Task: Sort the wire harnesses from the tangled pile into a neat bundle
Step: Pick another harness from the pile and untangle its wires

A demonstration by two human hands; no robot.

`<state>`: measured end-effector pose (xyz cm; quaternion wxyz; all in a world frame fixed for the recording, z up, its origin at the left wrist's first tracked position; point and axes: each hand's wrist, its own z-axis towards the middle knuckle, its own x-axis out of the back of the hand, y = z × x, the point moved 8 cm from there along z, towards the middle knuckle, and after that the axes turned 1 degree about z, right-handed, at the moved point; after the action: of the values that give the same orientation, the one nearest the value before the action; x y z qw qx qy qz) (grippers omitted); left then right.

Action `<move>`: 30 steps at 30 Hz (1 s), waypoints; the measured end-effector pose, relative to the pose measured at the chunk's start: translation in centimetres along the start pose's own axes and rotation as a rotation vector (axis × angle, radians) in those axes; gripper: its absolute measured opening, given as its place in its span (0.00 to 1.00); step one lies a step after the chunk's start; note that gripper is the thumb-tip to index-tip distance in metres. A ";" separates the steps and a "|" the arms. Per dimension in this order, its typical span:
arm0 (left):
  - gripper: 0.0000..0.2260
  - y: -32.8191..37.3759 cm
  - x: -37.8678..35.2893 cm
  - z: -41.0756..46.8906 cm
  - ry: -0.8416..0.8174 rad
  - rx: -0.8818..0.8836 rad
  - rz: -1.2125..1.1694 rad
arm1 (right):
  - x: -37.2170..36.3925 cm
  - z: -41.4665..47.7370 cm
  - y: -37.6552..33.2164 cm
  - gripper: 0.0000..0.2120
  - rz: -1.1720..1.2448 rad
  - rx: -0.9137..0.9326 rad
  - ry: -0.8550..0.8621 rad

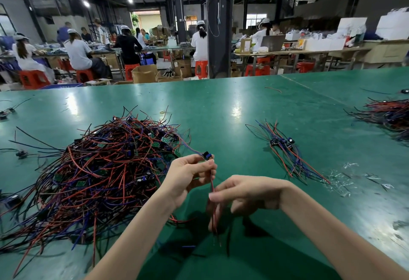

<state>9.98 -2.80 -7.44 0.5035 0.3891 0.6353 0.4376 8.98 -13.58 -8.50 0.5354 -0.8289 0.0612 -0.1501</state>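
Pinching one wire harness between both hands, the person is in the pulling-free and straightening step. The left hand has fingertips clamped just under the harness's small dark connector. The right hand, nearer and just right of it, has thumb and fingers closed on the red and dark leads, which hang down past it toward the near table edge. A bluish lead runs from the connector leftward into the tangled pile, so the harness looks not yet clear of it.

Next, I judge, that trailing lead must be drawn out gently, with the right hand sliding down the leads to align them. Then the piece goes rightward to lie along the neat bundle, connectors together. A hard tug would probably drag other harnesses along.

Counts: two hands, one harness in hand, and one large tangled pile on the left of the green table. One sorted bundle lies to the right; its few connectors are clustered too tightly to count. One further heap sits at the far right edge. One stray red wire lies far off, and clear plastic scraps are scattered near the bundle.
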 end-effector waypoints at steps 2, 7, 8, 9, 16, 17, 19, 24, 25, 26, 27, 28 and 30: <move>0.03 -0.2 -0.2 0.0 0.002 0.015 0.018 | 1.5 0.5 0.1 0.13 0.110 0.035 0.210; 0.03 -0.3 -0.1 -0.1 0.033 -0.001 0.081 | 2.5 1.0 -0.3 0.11 0.316 0.202 0.385; 0.03 -0.4 0.1 0.0 0.050 -0.005 0.102 | 2.6 1.0 -0.4 0.11 0.325 0.225 0.399; 0.03 -0.4 0.3 0.0 0.066 -0.008 0.121 | 2.6 1.1 -0.5 0.12 0.333 0.244 0.409; 0.04 -1.0 -0.1 0.4 0.044 0.026 0.093 | 4.8 0.4 -0.5 0.16 0.381 0.251 0.561; 0.05 -1.1 -0.3 0.4 0.030 0.039 0.099 | 5.7 0.0 -0.7 0.13 0.390 0.255 0.599; 0.06 -1.3 -0.5 0.3 0.008 0.059 0.115 | 8.2 -1.2 -1.3 0.11 0.400 0.275 0.691; 0.07 -1.7 -0.6 0.2 -0.018 0.086 0.111 | 16.0 -5.3 -0.4 0.11 0.455 0.288 0.995; 0.08 -1.8 -0.5 0.2 -0.019 0.088 0.115 | 17.2 -6.0 0.7 0.11 0.466 0.246 1.056; 0.08 -1.9 -0.5 0.3 -0.018 0.089 0.122 | 18.3 -6.6 2.0 0.12 0.453 0.180 1.108; 0.08 -1.9 -0.5 0.3 -0.015 0.089 0.130 | 19.0 -7.1 3.4 0.11 0.422 0.100 1.149; 0.08 -2.0 -0.5 0.3 -0.010 0.087 0.138 | 19.6 -7.7 4.8 0.11 0.390 0.028 1.177; 0.08 -2.0 -0.4 0.3 0.003 0.084 0.148 | 20.4 -8.5 6.8 0.09 0.356 -0.055 1.213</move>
<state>10.21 -3.73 -9.27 0.4522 0.4551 0.6232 0.4473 26.07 -29.15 -7.64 0.4006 -0.5869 0.4945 -0.5005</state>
